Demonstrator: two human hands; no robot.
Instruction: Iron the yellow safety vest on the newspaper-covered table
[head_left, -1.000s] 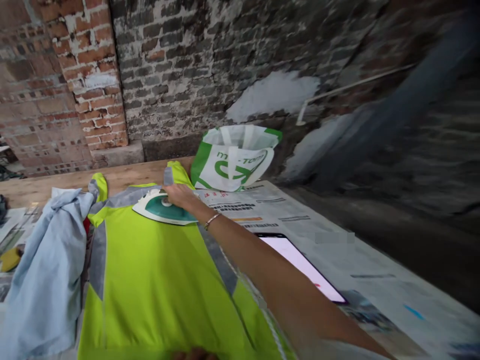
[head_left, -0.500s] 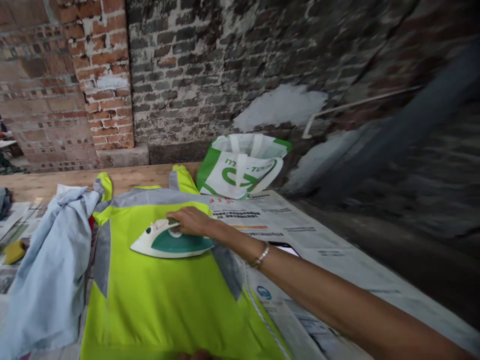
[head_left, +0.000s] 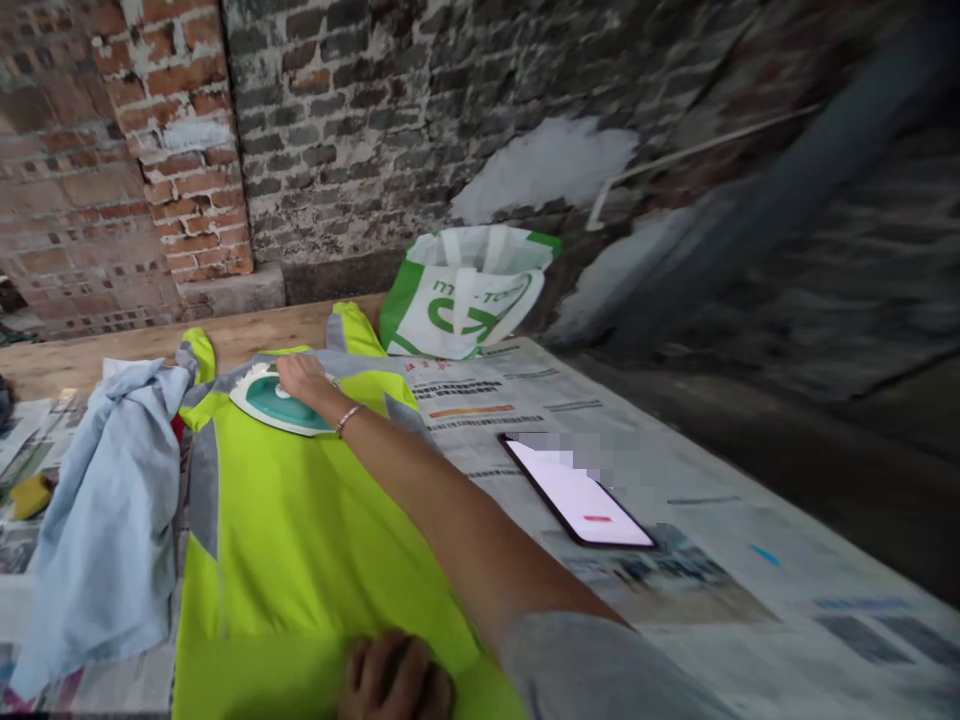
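My right hand (head_left: 301,378) is closed round the handle of a white and teal clothes iron (head_left: 282,404), which rests on the upper back of a neon yellow and grey long-sleeved shirt (head_left: 300,500). The iron's tip points to the left, close to the grey shoulder panel. At the bottom edge of the view, my left hand (head_left: 396,678) has its fingers curled on the lower part of the shirt, where the cloth is folded or lifted. The thumb and palm of that hand are hidden.
A light blue garment (head_left: 112,520) lies left of the shirt, with a yellow sponge-like block (head_left: 30,496) beyond it. On the right, a lit phone (head_left: 581,495) rests on newspaper (head_left: 720,530). A green and white bag (head_left: 465,300) stands at the back, against a brick wall (head_left: 360,130).
My right hand has pushed the iron up and left towards the shirt's shoulders. My left hand shows more at the bottom. The phone, earlier behind my arm, is now visible.
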